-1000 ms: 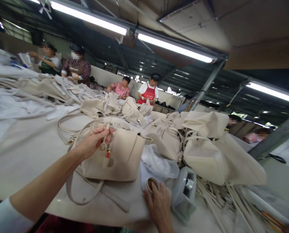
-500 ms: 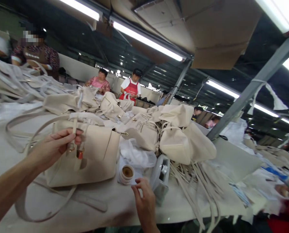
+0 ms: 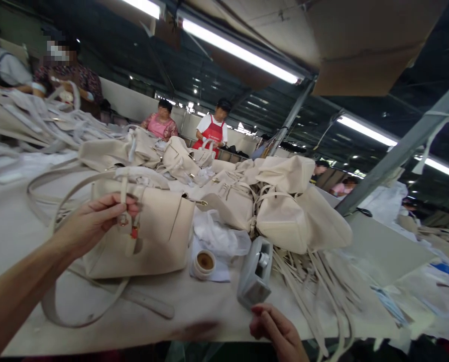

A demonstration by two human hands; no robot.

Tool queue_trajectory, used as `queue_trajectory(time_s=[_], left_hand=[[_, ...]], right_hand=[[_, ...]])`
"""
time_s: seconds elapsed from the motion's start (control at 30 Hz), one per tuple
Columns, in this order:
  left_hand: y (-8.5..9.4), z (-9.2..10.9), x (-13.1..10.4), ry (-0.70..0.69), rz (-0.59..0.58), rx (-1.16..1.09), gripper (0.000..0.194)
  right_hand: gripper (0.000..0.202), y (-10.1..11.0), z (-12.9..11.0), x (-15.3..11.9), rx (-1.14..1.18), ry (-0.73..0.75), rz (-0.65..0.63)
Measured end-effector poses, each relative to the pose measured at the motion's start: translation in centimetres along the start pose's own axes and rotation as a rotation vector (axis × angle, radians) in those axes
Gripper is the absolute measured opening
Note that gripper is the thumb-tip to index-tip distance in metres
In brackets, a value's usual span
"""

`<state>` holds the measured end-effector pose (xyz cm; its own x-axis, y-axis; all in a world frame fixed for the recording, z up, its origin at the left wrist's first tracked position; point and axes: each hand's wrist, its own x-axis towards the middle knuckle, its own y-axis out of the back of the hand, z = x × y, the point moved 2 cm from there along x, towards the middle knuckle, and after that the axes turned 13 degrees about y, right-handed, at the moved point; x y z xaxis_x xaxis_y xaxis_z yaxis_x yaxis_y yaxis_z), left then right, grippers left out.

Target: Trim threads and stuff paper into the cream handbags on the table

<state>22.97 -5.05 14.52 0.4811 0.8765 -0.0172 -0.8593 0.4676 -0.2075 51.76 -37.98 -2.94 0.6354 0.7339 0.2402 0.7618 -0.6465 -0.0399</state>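
Note:
A cream handbag [image 3: 160, 229] stands on the table in front of me, its long strap looping to the left and underneath. My left hand [image 3: 100, 216] pinches a narrow strap with gold hardware on the bag's front. Just below those fingers a small orange-red piece [image 3: 134, 232] shows on the fastening. My right hand [image 3: 275, 329] is at the table's front edge with its fingers curled together; whether anything small is in them is hidden. Beyond its fingertips sits a grey tape dispenser [image 3: 255, 274]. An open round jar with brown contents [image 3: 204, 265] stands between bag and dispenser.
Several cream bags [image 3: 281, 221] are heaped behind, with loose straps [image 3: 322, 296] trailing over the front edge at right. White wrapping [image 3: 220, 234] lies behind the jar. A slanted grey post [image 3: 398, 156] rises at right. Co-workers [image 3: 214, 130] stand across the table.
My right hand has moved from beside the jar, right and toward the table's front edge, and its fingers have curled. My left hand keeps its pinch on the strap. The view has shifted slightly.

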Motion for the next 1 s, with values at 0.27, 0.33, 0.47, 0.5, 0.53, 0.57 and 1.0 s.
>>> queue_trajectory(time_s=[0.27, 0.33, 0.47, 0.5, 0.53, 0.57, 1.0], left_hand=[[0.4, -0.3, 0.6, -0.032, -0.113, -0.017, 0.041], [0.6, -0.4, 0.6, -0.034, -0.125, -0.008, 0.037], [0.7, -0.5, 0.4, -0.039, -0.151, 0.014, 0.032], [0.7, -0.5, 0.3, -0.044, -0.154, 0.02, 0.032], [0.7, -0.6, 0.3, -0.049, -0.155, 0.026, 0.032], [0.7, -0.6, 0.3, -0.053, -0.156, 0.034, 0.032], [0.3, -0.7, 0.7, -0.065, -0.194, 0.013, 0.033]], right_hand=[[0.041, -4.4, 3.6, 2.1, -0.348, 0.184, -0.204], [0.035, -5.4, 4.0, 3.8, -0.6, 0.362, -0.143], [0.038, -7.1, 4.4, 7.0, -1.172, 0.519, -0.153], [0.04, -7.4, 4.5, 7.5, -1.283, 0.519, -0.191], [0.039, -7.6, 4.7, 7.9, -1.364, 0.522, -0.236], [0.037, -7.7, 4.7, 8.2, -1.415, 0.532, -0.285], [0.025, -7.2, 2.7, 8.4, -1.484, 0.481, -0.544]])
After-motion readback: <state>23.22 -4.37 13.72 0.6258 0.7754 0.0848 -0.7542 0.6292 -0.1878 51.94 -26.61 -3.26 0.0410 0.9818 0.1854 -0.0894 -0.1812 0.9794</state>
